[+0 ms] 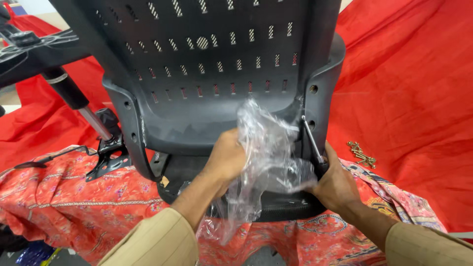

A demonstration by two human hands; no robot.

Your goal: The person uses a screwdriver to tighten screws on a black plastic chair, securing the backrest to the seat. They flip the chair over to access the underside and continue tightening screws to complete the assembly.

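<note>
Bolts [362,154] beside chair back [221,74]

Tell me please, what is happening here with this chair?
A person is working on a black office chair backrest that stands on a table covered with red patterned cloth. The left hand grasps a crumpled clear plastic bag against the lower part of the backrest. The right hand holds a slim metal tool at the right bracket, below a screw hole. A small pile of brass-coloured screws lies on the cloth to the right. The chair's gas cylinder and base lie to the left.
</note>
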